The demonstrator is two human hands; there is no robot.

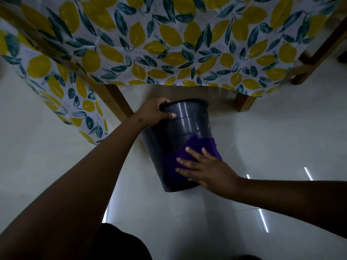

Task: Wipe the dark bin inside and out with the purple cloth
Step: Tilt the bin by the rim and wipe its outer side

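The bin (180,132) is lying tipped on the pale floor (262,139), its rim end pointing away toward the table and its narrower base end pointing back toward the person. The left hand (155,111) is gripping it at the rim: the fingers are curling over the edge and out of sight, and the thumb is pressing on the outer wall just below the rim, so the hand is closed firmly around the bin's lip. The inside of the bin is facing away and cannot be seen.

The right hand (204,167) is lying flat with fingers spread, pressing the cloth (187,156) against the outer wall near the base. It is not pinching the cloth; the palm and fingers are simply bearing down on it. The cloth is spreading out from under the fingers toward the rim grip and draping over the right side of the bin, reaching roughly halfway up the wall. Between the two hands, a band of bare, shiny wall is showing.

Beyond the left hand's grip, a tablecloth (169,44) with a lemon print is hanging over a wooden table, whose legs (116,102) are standing on the floor just behind the bin's rim. Bright streaks of light are reflecting off the floor on the near side of the right forearm.
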